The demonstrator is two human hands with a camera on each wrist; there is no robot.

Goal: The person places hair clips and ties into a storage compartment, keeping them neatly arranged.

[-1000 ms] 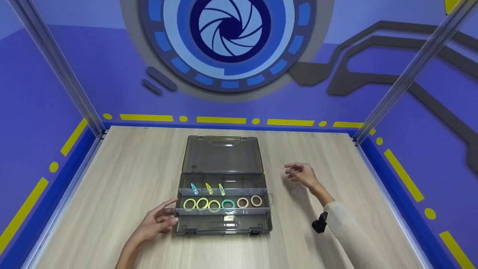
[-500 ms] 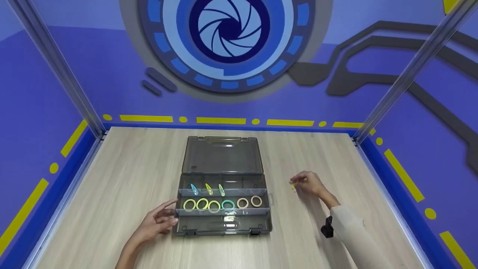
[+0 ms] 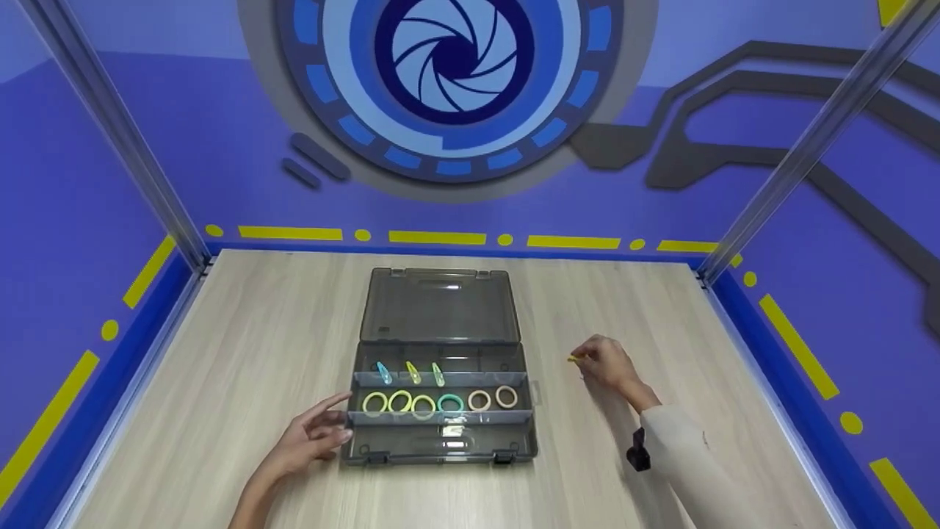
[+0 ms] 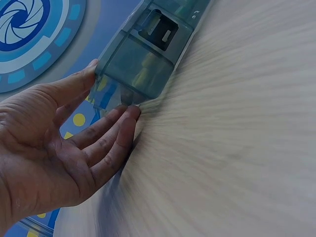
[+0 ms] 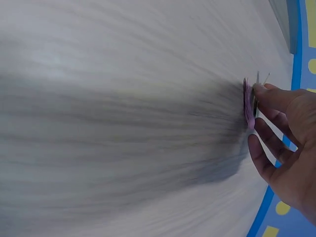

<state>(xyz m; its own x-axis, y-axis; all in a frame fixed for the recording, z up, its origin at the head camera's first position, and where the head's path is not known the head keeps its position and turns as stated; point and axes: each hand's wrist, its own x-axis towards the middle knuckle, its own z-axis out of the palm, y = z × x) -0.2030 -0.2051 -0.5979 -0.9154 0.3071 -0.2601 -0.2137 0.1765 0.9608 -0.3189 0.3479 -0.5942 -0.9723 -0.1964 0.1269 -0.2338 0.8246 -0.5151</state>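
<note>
In the head view, an open dark translucent organizer box (image 3: 440, 438) lies mid-table, its lid (image 3: 440, 305) folded back. Three snap hair clips (image 3: 413, 372) sit in its back row, blue, yellow and green. Several ring-shaped hair ties (image 3: 450, 402) fill the middle row. My left hand (image 3: 303, 438) touches the box's left side, fingers lightly bent; the left wrist view shows fingertips at its corner. Right of the box, my right hand (image 3: 606, 361) pinches a thin yellow piece (image 3: 573, 359), its kind unclear. A pinkish strip (image 5: 249, 106) shows by those fingertips in the right wrist view.
The light wooden table (image 3: 264, 316) meets blue-purple panels at the back and both sides. Metal posts (image 3: 800, 147) rise at the corners. A black device (image 3: 638, 451) hangs at my right sleeve (image 3: 683, 448).
My right hand first lowered slightly and shifted right, its fingers closing together; a thin yellow piece now shows at its fingertips. The left hand and the box have stayed in place.
</note>
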